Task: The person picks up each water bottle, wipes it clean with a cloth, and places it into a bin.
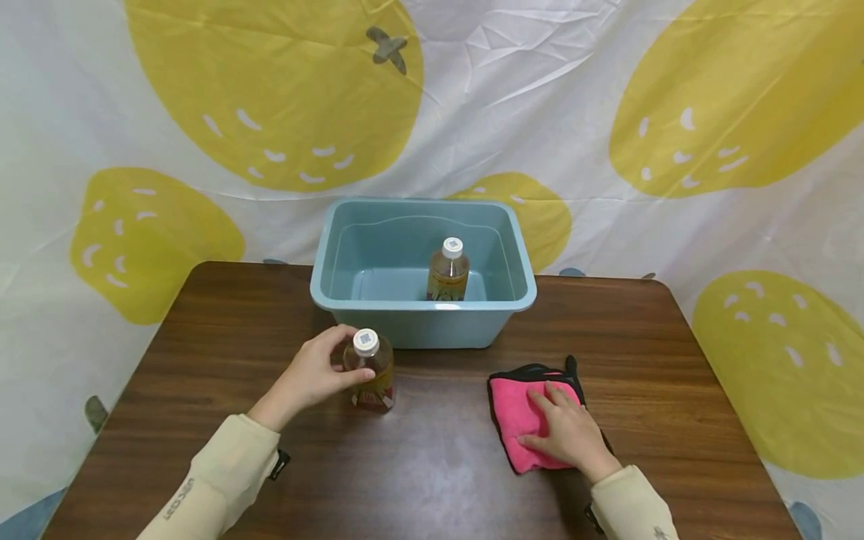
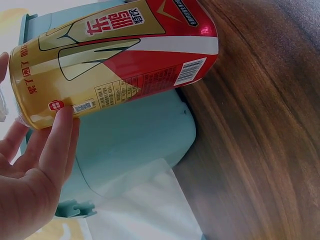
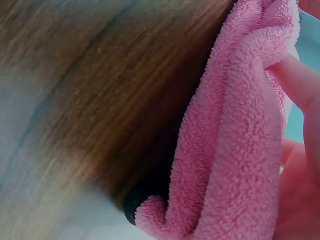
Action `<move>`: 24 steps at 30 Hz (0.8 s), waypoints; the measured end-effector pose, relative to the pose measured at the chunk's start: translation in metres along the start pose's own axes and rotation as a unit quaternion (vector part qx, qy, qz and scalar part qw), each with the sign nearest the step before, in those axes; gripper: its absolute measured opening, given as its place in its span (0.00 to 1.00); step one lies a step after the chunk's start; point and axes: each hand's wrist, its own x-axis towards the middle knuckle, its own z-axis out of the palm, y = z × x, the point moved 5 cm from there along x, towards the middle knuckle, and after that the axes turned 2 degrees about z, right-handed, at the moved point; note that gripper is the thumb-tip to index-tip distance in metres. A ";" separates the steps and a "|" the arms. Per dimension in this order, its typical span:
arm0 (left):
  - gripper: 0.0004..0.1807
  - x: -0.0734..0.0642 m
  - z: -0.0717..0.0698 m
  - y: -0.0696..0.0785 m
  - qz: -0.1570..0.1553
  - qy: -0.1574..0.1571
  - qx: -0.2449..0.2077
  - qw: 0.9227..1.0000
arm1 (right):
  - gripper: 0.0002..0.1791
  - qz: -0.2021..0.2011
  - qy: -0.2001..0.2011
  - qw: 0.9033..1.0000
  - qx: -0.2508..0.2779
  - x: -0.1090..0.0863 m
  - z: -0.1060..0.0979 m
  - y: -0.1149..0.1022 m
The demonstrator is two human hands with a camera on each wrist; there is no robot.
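My left hand grips a drink bottle near its top, thumb on one side and fingers on the other. The bottle has a white cap and is nearly upright, just in front of the blue-green plastic bin. In the left wrist view its gold and red label shows. A second white-capped bottle stands inside the bin, its lower part hidden by the front wall. On the right, my right hand rests with spread fingers on a pink cloth with black edging; plush folds fill the right wrist view.
The brown wooden table carries everything. The bin stands at its back edge, close to a white hanging sheet printed with yellow fruit. The cloth lies right of and in front of the bin, with a black loop at its far corner.
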 end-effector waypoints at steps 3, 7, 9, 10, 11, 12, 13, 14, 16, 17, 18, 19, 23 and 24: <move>0.26 0.000 0.000 0.000 -0.001 -0.001 0.000 1.000 | 0.45 0.005 -0.010 1.000 -0.003 0.001 0.002 0.001; 0.25 0.000 0.000 0.000 -0.001 -0.001 0.004 1.000 | 0.46 0.007 -0.013 1.000 -0.007 0.002 0.004 0.002; 0.25 0.000 0.000 0.001 -0.001 0.000 0.005 1.000 | 0.46 0.007 -0.012 1.000 -0.008 0.002 0.005 0.002; 0.25 0.000 0.000 0.001 0.000 0.000 0.005 1.000 | 0.46 0.007 -0.012 1.000 -0.009 0.002 0.005 0.002; 0.25 0.001 0.000 0.001 0.000 -0.001 0.005 1.000 | 0.46 0.007 -0.013 1.000 -0.009 0.002 0.005 0.002; 0.25 0.001 0.000 0.001 0.000 -0.002 0.005 1.000 | 0.46 0.007 -0.014 1.000 -0.009 0.001 0.005 0.002; 0.25 0.001 0.001 0.002 0.000 -0.002 0.004 1.000 | 0.46 0.008 -0.017 1.000 -0.009 0.001 0.005 0.002; 0.25 0.001 0.001 0.002 0.000 -0.003 0.004 1.000 | 0.46 0.009 -0.021 1.000 -0.008 0.001 0.005 0.002; 0.25 0.000 0.001 0.002 -0.001 -0.004 0.002 1.000 | 0.47 0.011 -0.031 0.999 -0.006 0.000 0.005 0.002; 0.25 0.000 0.001 0.002 0.000 -0.005 0.002 1.000 | 0.48 0.012 -0.036 0.999 -0.005 0.000 0.005 0.002; 0.25 0.000 0.001 0.002 0.000 -0.005 0.001 1.000 | 0.48 0.013 -0.041 0.999 -0.004 0.000 0.006 0.002; 0.25 0.000 0.001 0.002 -0.001 -0.006 0.001 1.000 | 0.49 0.015 -0.045 0.999 -0.004 0.000 0.006 0.002; 0.26 0.000 0.002 0.003 -0.001 -0.008 0.003 1.000 | 0.49 0.018 -0.052 0.998 -0.006 0.000 0.006 0.002; 0.26 0.001 0.002 0.003 -0.001 -0.008 0.004 1.000 | 0.48 0.018 -0.051 0.998 -0.007 0.000 0.006 0.002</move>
